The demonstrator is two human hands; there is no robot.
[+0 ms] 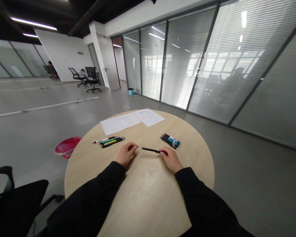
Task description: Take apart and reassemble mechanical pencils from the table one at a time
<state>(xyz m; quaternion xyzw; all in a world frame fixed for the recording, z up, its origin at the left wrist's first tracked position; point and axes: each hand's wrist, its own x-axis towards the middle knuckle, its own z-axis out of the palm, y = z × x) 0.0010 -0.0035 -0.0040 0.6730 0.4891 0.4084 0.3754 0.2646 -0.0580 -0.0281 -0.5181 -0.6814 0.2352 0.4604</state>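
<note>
Pen [150, 150] over the table [143, 184], gripped at one end.
The right hand [171, 159] pinched it narrowly; a loose rear hold could have let its tip swing. Left of the pen, the left hand [125, 154] closed on what seemed a small piece [137, 146], easily dropped if pinched lightly. Right of the pen, a knuckle brush could have scattered the close-packed pens [170, 141].

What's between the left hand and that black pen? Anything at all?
Nothing visible blocks the small gap between the left hand and the black pen. The right hand holds the pen, one end toward the left hand, which seems to pinch a tiny dark thing.
</note>
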